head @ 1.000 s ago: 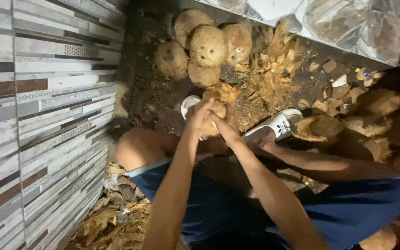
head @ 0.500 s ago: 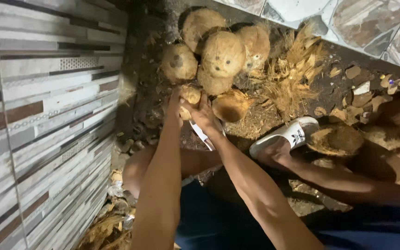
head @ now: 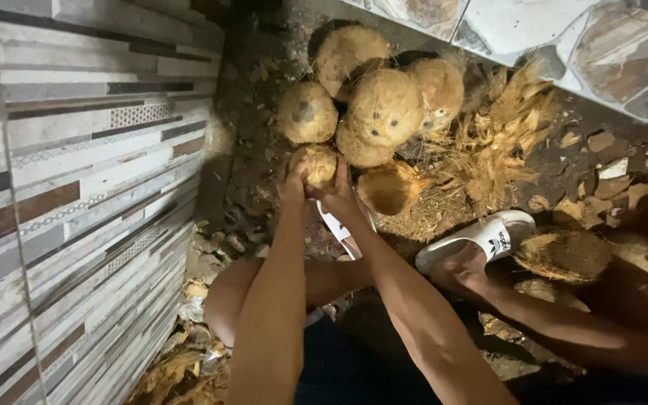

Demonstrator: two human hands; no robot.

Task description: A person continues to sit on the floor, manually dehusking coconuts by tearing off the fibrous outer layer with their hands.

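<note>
Both my hands reach forward and hold one husked brown coconut (head: pixel 318 163) against the ground, at the near edge of a pile of husked coconuts (head: pixel 384 105). My left hand (head: pixel 292 184) grips its left side. My right hand (head: pixel 339 196) grips its right side and underside. The coconut touches the pile just beyond it. A half husk shell (head: pixel 388 187) lies right of my hands.
A striped tiled wall (head: pixel 76 187) runs along the left. Dry husk fibres (head: pixel 489 142) and shell chips litter the dirt floor. My feet wear white slide sandals (head: pixel 481 238). A split husk (head: pixel 564 255) lies at the right. Tiled wall (head: pixel 564 37) at the top.
My hands have carried the coconut forward from near my knees to the edge of the pile. The view has shifted with them.
</note>
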